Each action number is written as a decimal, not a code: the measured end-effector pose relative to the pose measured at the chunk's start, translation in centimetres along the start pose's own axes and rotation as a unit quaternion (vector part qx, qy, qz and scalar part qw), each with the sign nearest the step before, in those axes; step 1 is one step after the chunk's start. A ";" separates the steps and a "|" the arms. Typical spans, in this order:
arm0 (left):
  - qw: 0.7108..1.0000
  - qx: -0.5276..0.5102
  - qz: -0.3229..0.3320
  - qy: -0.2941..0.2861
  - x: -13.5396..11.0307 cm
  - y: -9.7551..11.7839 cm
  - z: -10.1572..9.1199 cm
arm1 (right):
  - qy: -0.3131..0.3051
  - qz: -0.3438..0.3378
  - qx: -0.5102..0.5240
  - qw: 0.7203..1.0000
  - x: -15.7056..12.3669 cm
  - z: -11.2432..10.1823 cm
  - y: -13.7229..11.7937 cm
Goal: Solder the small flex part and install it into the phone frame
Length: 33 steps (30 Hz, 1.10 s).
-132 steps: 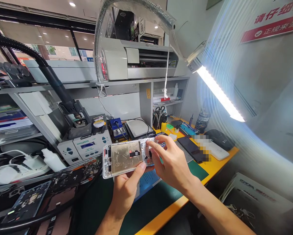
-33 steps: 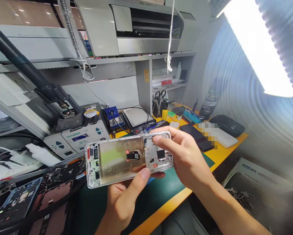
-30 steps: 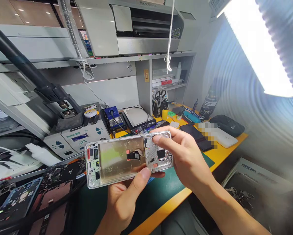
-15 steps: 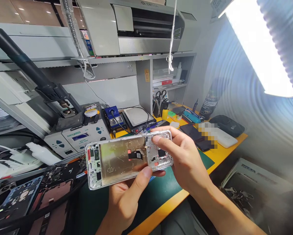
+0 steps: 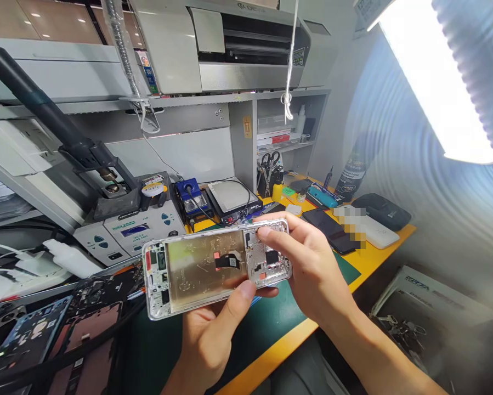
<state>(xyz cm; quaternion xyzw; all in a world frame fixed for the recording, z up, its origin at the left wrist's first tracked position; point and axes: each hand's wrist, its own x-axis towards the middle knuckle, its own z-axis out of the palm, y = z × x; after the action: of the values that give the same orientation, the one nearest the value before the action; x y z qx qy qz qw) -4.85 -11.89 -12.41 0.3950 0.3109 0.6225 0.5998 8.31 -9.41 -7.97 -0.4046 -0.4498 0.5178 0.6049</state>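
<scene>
A silver phone frame [image 5: 205, 274], opened up with its inner side toward me, is held tilted above the green mat [image 5: 281, 307]. Its wide bay is bare gold-brown metal, crossed by a short black flex cable [image 5: 230, 261]. My left hand [image 5: 213, 334] grips the lower edge, thumb on the rim and fingers beneath. At the right end my right hand [image 5: 307, 252] is closed on the frame, its thumb pressed on the inner upper corner. The fingers behind the frame are mostly hidden.
Soldering and hot-air stations [image 5: 135, 230] stand at the back left. Phone parts [image 5: 28, 334] and a black hose lie at the left. A dark phone [image 5: 330, 230], a white power bank [image 5: 373, 227] and a black case [image 5: 381, 211] lie at the right. A cord [image 5: 289, 66] hangs overhead.
Hardly anything differs. Both hands keep the same hold on the phone frame, which has shifted by a very small amount.
</scene>
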 end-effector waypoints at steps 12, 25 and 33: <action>1.000 0.022 0.010 -0.013 0.2 -0.2 -0.5 | -0.008 0.007 0.022 1.000 0.1 0.3 0.5; 1.000 0.019 -0.001 0.001 0.7 -0.1 -0.4 | -0.018 0.008 0.007 1.000 1.2 0.1 0.8; 1.000 0.021 0.002 0.001 0.7 -0.2 -0.5 | -0.020 0.011 0.016 1.000 0.9 0.0 0.7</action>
<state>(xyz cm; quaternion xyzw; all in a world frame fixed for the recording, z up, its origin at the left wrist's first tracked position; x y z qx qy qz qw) -5.22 -11.13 -12.73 0.4074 0.3235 0.6175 0.5900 8.19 -8.40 -8.49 -0.3895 -0.4492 0.5391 0.5966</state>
